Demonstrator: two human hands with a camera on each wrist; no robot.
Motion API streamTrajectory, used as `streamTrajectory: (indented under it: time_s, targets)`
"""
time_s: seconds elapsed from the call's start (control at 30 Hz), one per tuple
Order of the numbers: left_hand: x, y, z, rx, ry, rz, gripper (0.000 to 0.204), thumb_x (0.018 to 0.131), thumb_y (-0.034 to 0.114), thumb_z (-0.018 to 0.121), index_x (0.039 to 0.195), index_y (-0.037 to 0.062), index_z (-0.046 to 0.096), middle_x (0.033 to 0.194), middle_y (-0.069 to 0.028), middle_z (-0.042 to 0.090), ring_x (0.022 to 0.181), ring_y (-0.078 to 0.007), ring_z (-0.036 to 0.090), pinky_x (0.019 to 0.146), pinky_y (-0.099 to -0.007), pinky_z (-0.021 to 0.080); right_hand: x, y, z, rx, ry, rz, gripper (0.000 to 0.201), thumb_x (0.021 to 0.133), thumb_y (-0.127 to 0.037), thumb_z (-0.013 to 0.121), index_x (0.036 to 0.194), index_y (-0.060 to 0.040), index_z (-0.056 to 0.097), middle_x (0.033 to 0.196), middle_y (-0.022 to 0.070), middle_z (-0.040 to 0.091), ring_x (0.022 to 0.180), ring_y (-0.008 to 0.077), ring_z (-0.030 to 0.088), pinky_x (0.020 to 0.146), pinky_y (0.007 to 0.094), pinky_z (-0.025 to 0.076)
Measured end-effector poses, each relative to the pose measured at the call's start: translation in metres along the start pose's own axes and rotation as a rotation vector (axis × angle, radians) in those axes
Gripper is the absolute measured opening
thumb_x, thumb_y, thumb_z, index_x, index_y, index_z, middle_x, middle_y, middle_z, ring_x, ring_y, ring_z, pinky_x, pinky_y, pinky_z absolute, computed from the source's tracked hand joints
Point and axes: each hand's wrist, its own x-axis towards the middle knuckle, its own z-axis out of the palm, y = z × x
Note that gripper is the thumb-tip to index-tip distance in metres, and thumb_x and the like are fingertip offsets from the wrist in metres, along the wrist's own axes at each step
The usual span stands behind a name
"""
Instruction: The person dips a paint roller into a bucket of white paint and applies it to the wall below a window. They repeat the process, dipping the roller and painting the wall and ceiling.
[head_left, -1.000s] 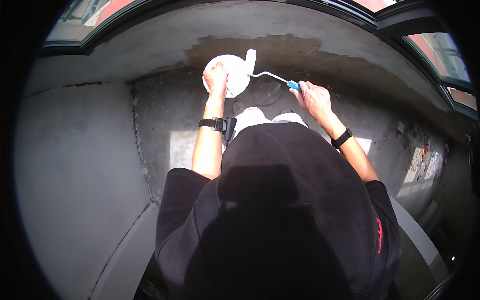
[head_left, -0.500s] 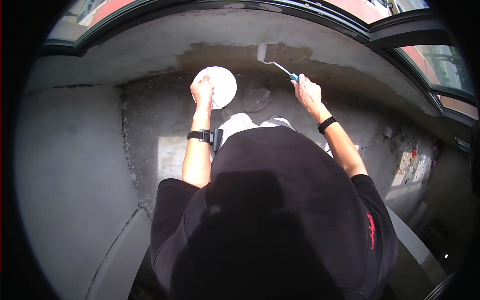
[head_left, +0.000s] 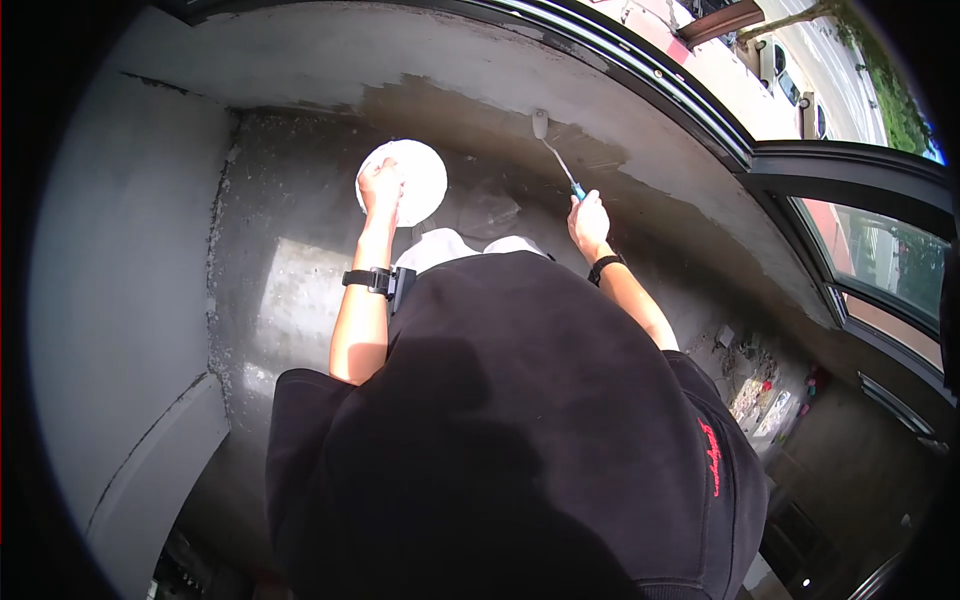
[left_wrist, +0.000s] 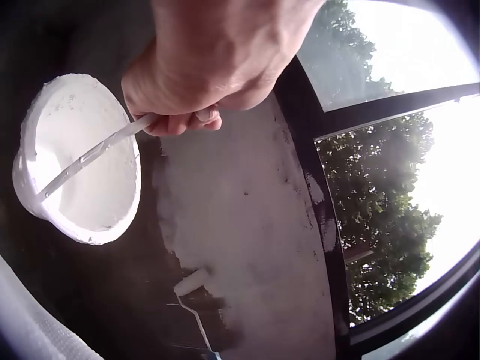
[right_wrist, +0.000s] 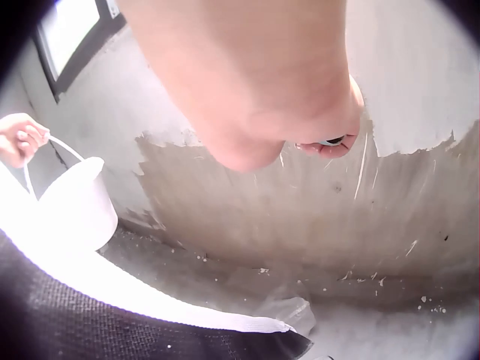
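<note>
While the fingers of the left hand curl round the thin white bail of a round white plastic bucket, suspended in front of the person's black short-sleeved shirt and above the grey concrete floor, those of the right hand grip the blue handle of a long-necked paint roller. Its pale cylindrical head lies at the pale grey wall, beside the ragged edge of a brown patch. A dark window frame borders the wall above; a crumpled clear plastic bag rests on the floor near the white trousers.
</note>
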Motion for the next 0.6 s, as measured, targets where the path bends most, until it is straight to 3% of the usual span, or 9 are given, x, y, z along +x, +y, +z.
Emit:
streamTrajectory:
  time_s: [0.07,0.13,0.2,0.33,0.6]
  targets:
    - [0.005,-0.005,-0.001,-0.038,0.008,-0.005,0.01,0.088,0.01,0.057,0.083,0.0015,0.058,0.058,0.0002,0.05,0.043,-0.0068,0.043,0.039,-0.0233,0.033,0.007,0.001,0.007,-0.034,-0.078,0.107,0.037,0.094,-0.033,0.049,0.099,0.0031,0.043,0.085,0.0243,0.061,0.077,0.0389,0.063,0.066,0.0454,0.051]
    - [0.006,-0.004,-0.003,-0.031,0.044,-0.021,0.011,0.088,0.01,0.057,0.08,0.0031,0.057,0.058,0.0011,0.049,0.043,-0.0066,0.042,0.039,-0.0233,0.032,0.013,0.004,0.021,-0.044,-0.084,0.099,0.039,0.094,-0.034,0.05,0.1,0.0042,0.042,0.082,0.0242,0.062,0.077,0.0386,0.064,0.066,0.0449,0.052]
    - [0.008,-0.005,-0.004,-0.061,0.054,-0.019,0.011,0.088,0.011,0.057,0.08,0.0036,0.056,0.058,0.0015,0.049,0.043,-0.0064,0.042,0.039,-0.0229,0.032,0.022,0.002,0.026,0.025,-0.269,0.256,0.042,0.093,-0.035,0.051,0.101,0.0051,0.041,0.077,0.0227,0.064,0.075,0.038,0.065,0.066,0.0459,0.052]
    - [0.012,-0.009,-0.013,-0.047,0.093,0.003,0.011,0.089,0.013,0.058,0.081,0.0048,0.055,0.058,0.0023,0.049,0.042,-0.0057,0.042,0.038,-0.022,0.031,0.023,-0.008,0.031,0.004,-0.279,0.266,0.043,0.094,-0.037,0.05,0.105,0.0042,0.044,0.078,0.0203,0.066,0.077,0.0362,0.067,0.068,0.0428,0.053]
    - [0.013,-0.003,-0.013,-0.095,0.093,-0.046,0.014,0.09,0.015,0.058,0.083,0.0041,0.054,0.058,0.0021,0.049,0.042,-0.0057,0.042,0.038,-0.0219,0.03,0.03,-0.013,0.048,0.069,-0.263,0.155,0.039,0.093,-0.036,0.049,0.097,0.0025,0.05,0.078,0.0207,0.066,0.076,0.0364,0.067,0.067,0.0438,0.052]
